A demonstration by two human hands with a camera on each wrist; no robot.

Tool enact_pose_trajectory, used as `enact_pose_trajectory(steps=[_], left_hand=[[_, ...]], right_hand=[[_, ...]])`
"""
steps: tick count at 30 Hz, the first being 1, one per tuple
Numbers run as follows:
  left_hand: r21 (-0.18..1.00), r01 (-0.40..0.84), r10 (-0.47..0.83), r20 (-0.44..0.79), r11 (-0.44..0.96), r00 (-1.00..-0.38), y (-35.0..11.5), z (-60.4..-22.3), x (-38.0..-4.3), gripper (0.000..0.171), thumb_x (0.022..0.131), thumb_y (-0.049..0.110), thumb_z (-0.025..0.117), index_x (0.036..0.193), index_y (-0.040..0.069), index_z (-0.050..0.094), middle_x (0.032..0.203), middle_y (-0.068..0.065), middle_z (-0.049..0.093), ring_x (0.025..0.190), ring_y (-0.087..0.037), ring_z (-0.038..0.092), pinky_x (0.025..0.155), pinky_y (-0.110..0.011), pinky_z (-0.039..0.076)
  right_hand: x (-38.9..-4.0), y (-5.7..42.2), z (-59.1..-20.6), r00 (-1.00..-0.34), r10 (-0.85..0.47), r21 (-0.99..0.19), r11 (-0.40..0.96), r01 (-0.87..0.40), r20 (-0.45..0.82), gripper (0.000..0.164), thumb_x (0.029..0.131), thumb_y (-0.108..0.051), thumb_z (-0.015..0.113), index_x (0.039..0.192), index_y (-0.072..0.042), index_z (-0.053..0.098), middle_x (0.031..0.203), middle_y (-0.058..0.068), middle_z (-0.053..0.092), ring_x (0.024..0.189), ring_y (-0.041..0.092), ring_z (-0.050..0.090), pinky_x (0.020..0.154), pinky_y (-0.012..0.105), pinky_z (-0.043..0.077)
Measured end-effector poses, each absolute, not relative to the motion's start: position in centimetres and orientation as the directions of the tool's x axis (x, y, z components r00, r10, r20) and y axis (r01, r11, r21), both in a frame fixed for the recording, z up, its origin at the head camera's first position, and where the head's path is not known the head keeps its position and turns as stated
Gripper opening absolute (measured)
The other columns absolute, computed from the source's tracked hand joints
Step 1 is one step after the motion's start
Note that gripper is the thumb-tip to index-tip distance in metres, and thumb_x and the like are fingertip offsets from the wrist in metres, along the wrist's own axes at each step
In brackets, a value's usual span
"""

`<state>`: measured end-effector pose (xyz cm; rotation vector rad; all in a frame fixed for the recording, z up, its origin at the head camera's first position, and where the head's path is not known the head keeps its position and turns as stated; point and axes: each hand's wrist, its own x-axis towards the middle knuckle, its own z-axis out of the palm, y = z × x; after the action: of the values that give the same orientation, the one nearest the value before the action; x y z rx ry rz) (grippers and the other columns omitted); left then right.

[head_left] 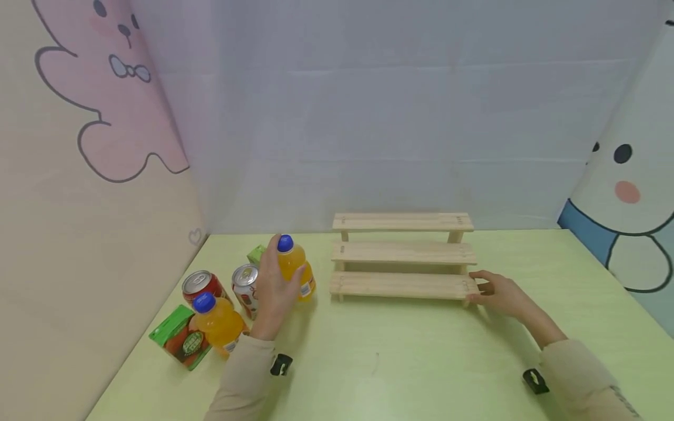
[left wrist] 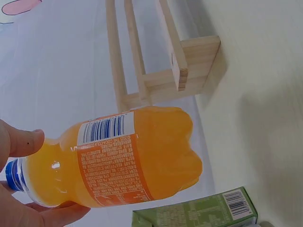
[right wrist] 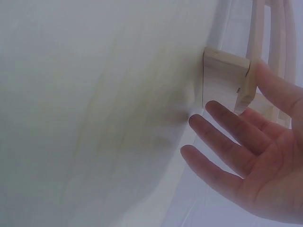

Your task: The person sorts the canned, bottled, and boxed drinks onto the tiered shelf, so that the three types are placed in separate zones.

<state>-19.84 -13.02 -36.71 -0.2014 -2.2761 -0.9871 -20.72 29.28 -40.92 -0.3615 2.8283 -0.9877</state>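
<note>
My left hand (head_left: 275,295) grips an orange bottle (left wrist: 113,161) left of the wooden rack (head_left: 402,253), best kept upright; my right hand (head_left: 501,295) pinches the rack's right end.

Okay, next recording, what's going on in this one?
A person's left hand grips an orange bottle near its cap, just left of a wooden rack. The right hand holds the right end of the rack's lowest step. At left on the table are a second bottle, two cans, a pouch and a green box.
</note>
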Motion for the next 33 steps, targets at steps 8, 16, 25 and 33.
enact_pose_trajectory(steps=[8, 16, 25, 33], left_hand=[[0.556, 0.499, -0.069, 0.711, 0.665, -0.7, -12.0, -35.1, -19.7, 0.071, 0.077, 0.007, 0.071, 0.136, 0.006, 0.032, 0.117, -0.022, 0.048, 0.095, -0.036, 0.053, 0.076, -0.051, 0.049], [0.526, 0.579, -0.019, 0.75, 0.623, -0.661, -10.8, -33.0, -19.9, 0.071, 0.077, 0.005, 0.071, 0.136, 0.004, 0.032, 0.115, -0.021, 0.049, 0.094, -0.034, 0.053, 0.074, -0.049, 0.05], [0.568, 0.606, 0.045, 0.708, 0.556, -0.705, -9.0, -31.6, -20.9, 0.071, 0.078, 0.005, 0.071, 0.137, 0.004, 0.032, 0.121, -0.019, 0.047, 0.1, -0.032, 0.054, 0.081, -0.046, 0.049], [0.519, 0.658, 0.08, 0.749, 0.545, -0.658, -6.8, -31.8, -22.3, 0.07, 0.076, 0.004, 0.072, 0.135, 0.001, 0.035, 0.118, -0.019, 0.049, 0.098, -0.032, 0.055, 0.08, -0.044, 0.05]], right_hand=[[-20.7, 29.4, -41.0, -0.962, -0.27, -0.621, 0.759, -0.194, -0.03, 0.059, 0.084, -0.024, 0.066, 0.124, 0.013, 0.041, 0.105, 0.036, 0.055, 0.096, 0.046, 0.055, 0.077, 0.054, 0.046], [-20.8, 29.8, -41.8, -0.956, -0.295, -0.643, 0.73, -0.23, 0.007, 0.065, 0.083, -0.036, 0.065, 0.122, 0.01, 0.043, 0.102, 0.035, 0.057, 0.092, 0.046, 0.057, 0.072, 0.052, 0.048], [-20.5, 29.3, -40.8, -0.968, -0.246, -0.622, 0.767, -0.157, -0.059, 0.06, 0.084, -0.024, 0.066, 0.125, 0.012, 0.04, 0.104, 0.034, 0.057, 0.094, 0.045, 0.057, 0.074, 0.052, 0.048], [-20.6, 29.2, -40.6, -0.966, -0.251, -0.626, 0.763, -0.159, -0.06, 0.059, 0.084, -0.022, 0.066, 0.125, 0.012, 0.041, 0.103, 0.034, 0.057, 0.093, 0.044, 0.057, 0.073, 0.05, 0.049]])
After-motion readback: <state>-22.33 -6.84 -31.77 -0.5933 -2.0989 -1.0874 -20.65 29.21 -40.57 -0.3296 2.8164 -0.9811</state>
